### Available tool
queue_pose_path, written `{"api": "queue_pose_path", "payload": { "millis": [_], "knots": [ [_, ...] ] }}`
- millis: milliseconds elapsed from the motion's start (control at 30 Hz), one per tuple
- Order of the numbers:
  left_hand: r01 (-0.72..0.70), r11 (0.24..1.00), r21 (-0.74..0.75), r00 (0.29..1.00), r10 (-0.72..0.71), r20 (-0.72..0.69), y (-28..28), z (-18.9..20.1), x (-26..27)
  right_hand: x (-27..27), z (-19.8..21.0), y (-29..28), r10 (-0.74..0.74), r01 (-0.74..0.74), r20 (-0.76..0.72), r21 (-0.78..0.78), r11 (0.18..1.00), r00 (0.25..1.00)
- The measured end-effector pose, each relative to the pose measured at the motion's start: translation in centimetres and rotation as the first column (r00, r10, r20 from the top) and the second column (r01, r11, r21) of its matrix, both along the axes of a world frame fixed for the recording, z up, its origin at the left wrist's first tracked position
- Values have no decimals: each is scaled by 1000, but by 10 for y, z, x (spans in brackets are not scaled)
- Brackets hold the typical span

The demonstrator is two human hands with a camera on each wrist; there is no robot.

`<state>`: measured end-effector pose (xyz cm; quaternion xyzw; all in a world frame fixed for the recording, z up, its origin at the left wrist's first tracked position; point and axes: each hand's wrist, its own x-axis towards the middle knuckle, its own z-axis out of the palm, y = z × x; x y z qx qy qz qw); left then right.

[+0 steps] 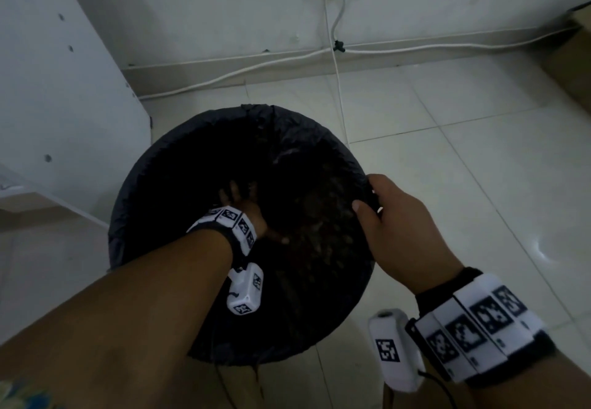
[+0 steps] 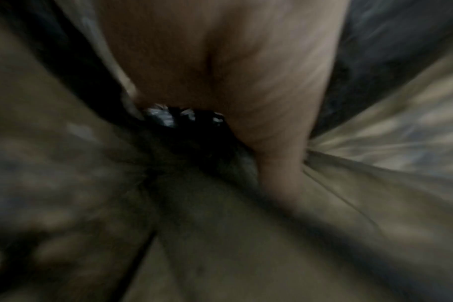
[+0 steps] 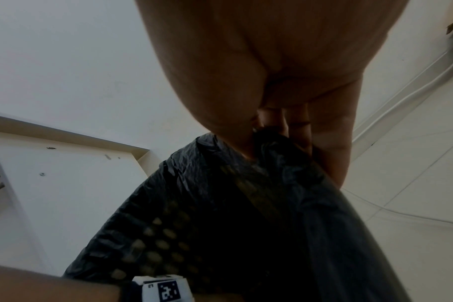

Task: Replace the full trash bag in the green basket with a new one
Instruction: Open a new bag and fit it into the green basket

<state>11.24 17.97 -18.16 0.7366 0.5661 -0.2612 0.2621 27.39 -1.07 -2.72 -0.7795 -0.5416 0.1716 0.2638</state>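
Note:
A black trash bag (image 1: 179, 143) lines the round basket, folded over its rim. The basket's mesh (image 3: 153, 245) shows faintly through the plastic. My left hand (image 1: 236, 195) reaches deep inside the bag, fingers spread against the dark plastic. The left wrist view is blurred and shows only the palm (image 2: 220, 61) and crumpled black plastic (image 2: 184, 118). On the basket's right side, my right hand (image 1: 367, 197) grips the rim, thumb inside and fingers outside, pinching the bag's edge (image 3: 269, 143).
A white cabinet (image 1: 64, 88) stands close on the left of the basket. White cables (image 1: 335, 53) run along the wall's base and across the tiled floor (image 1: 447, 184) behind. A cardboard box (image 1: 572, 56) sits at the far right.

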Motion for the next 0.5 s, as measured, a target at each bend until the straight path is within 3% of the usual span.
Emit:
{"api": "queue_pose_path", "payload": {
  "millis": [67,167,233,333,433,500],
  "knots": [
    [-68,997,47,995,64,83,-5,2,1,1,0,2,-6,6,7,3,1000,1000],
    [-254,934,250,934,170,314,-18,10,10,-1,4,4,-2,2,6,-5,1000,1000],
    [-213,962,174,904,126,409,-24,14,18,-3,5,5,10,-10,0,-3,1000,1000],
    [-56,997,-54,880,75,470,-26,16,22,-6,6,6,15,-15,-1,-5,1000,1000],
    [148,988,-51,897,-112,427,-24,15,17,-7,7,8,11,-11,9,-3,1000,1000],
    [156,987,-34,906,-130,402,-24,13,13,-7,7,9,15,-15,11,0,1000,1000]
  ]
}}
